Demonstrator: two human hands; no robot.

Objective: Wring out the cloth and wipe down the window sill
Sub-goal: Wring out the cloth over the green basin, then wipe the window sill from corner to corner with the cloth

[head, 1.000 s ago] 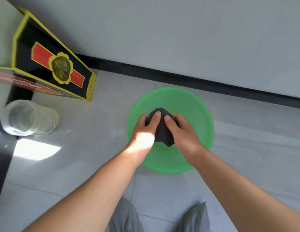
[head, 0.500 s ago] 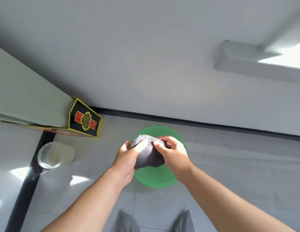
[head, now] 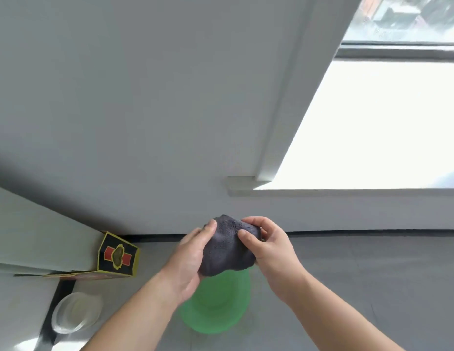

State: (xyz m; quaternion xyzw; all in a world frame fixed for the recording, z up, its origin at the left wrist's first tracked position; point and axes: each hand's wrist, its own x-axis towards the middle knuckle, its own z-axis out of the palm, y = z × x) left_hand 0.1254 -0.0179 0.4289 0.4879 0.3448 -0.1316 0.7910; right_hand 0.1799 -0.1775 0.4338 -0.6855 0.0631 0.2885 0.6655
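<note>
A dark grey cloth, bunched into a lump, hangs in the air between both hands. My left hand grips its left side with the fingers curled round it. My right hand pinches its right side and top with thumb and fingers. Below the cloth a green basin stands on the grey tiled floor. The white window sill runs along the wall at the upper right, bright with sunlight, well above and to the right of the cloth.
A black, yellow and red box lies on the floor by a white panel at the left. A clear plastic container stands at the lower left. A black skirting strip runs along the wall's foot.
Both hands have lifted the cloth up out of the green basin. My view has tilted upward, and the window and its sill have come into sight at the right.
</note>
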